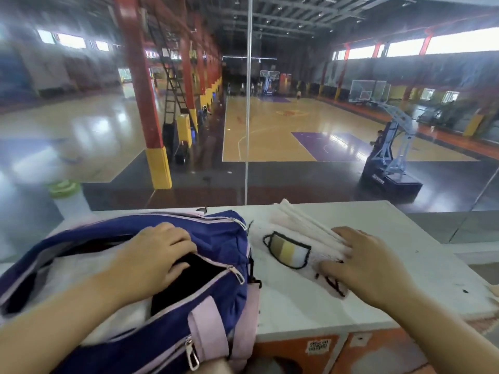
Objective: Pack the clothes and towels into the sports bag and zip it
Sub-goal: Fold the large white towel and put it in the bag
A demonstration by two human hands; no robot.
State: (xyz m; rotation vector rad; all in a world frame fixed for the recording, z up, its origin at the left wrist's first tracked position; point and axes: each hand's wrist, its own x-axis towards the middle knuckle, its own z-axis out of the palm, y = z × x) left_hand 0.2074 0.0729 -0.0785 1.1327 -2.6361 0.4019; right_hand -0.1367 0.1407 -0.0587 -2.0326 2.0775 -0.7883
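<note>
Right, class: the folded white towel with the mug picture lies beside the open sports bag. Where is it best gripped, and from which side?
Grip the towel by its stacked right edge, coming from the right, where the right hand lies: the layers fan out there, so a pinch across all probably keeps it folded for the swing left into the sports bag.

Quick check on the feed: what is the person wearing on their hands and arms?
Nothing that I can see. The left hand and right hand are bare: no gloves, and no ring, watch or bracelet in view. No sleeve shows on either side up to the picture's edge.
</note>
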